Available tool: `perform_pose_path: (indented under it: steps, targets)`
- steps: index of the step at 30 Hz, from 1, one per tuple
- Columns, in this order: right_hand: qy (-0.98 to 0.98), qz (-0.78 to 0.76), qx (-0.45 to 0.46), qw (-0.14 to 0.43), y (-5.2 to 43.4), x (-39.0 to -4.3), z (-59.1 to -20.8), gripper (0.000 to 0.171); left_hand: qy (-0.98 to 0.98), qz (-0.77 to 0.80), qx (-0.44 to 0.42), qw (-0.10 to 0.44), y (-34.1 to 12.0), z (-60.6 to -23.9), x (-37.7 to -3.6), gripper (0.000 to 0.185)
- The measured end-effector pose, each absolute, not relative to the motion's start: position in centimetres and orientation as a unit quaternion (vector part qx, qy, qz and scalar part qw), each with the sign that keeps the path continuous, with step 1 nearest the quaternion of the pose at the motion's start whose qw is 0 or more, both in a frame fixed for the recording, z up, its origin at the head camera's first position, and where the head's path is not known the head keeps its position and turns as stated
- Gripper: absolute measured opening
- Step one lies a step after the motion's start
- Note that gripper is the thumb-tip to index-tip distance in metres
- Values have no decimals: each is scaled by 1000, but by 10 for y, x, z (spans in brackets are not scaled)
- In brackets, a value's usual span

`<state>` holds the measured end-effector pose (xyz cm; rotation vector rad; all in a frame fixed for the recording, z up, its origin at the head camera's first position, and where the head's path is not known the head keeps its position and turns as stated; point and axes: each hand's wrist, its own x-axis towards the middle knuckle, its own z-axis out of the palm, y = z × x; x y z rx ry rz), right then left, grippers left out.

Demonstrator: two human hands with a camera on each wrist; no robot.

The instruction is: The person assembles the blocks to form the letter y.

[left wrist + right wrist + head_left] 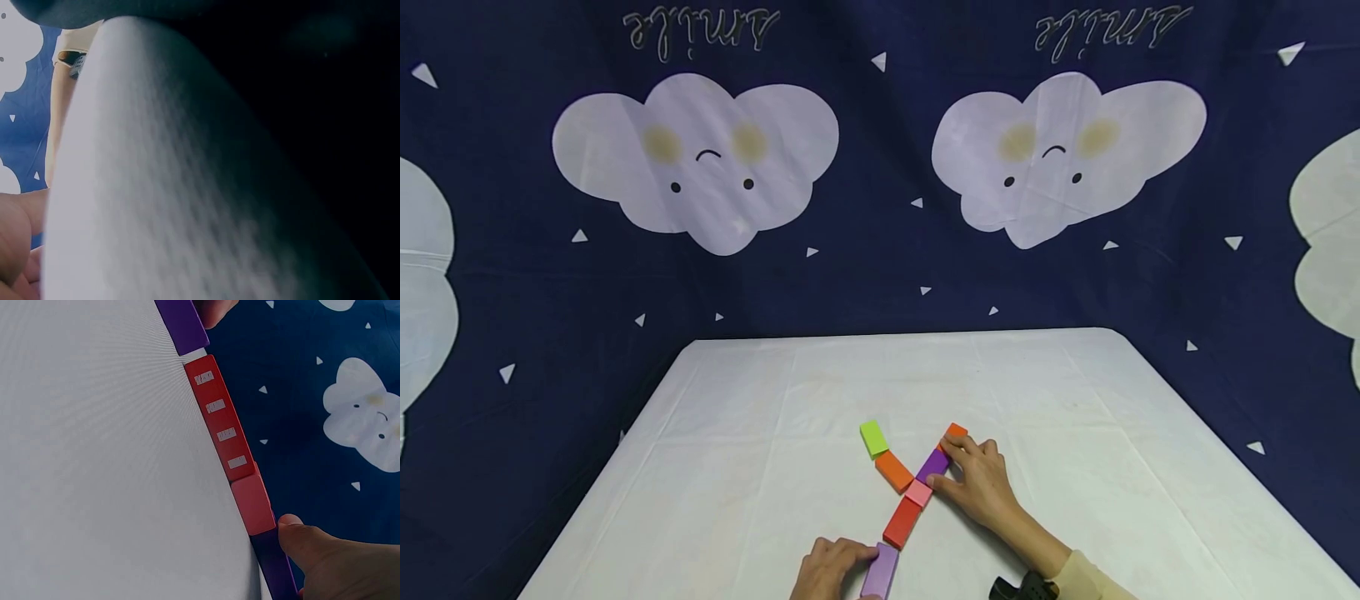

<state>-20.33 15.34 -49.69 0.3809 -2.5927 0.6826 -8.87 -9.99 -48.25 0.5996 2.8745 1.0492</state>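
Observation:
Several coloured blocks form a Y-shaped line on the white table. My left hand (827,569) grips a lavender block (880,571) at the line's near end. Beyond it lie a red block (902,522), with pale rectangles on its side in the right wrist view, and a pink block (918,493). A small gap parts the lavender block from the red one there. My right hand (981,481) pinches the purple block (932,465) on the right branch; its index finger partly covers an orange block (956,431). Another orange block (894,472) and a lime-green block (874,439) make the left branch.
The white tablecloth (760,417) spreads around the blocks to the table's far edge. Behind hangs a dark blue curtain (880,150) with clouds. A black wrist device (1026,587) sits on the right forearm. A blurred pale surface (144,187) fills much of the left wrist view.

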Motion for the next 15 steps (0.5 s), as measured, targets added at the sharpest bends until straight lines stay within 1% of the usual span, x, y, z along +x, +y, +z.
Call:
perform_pose_path:
  steps: [7, 15]
  targets:
    - [-935, 249, 136, 214, 153, -203, -497, 61, 922, 330, 201, -25, -99, -485, -90, 48]
    - [-937, 250, 133, 203, 154, -204, -497, 61, 921, 333, 201, -36, -97, -488, -90, 47]
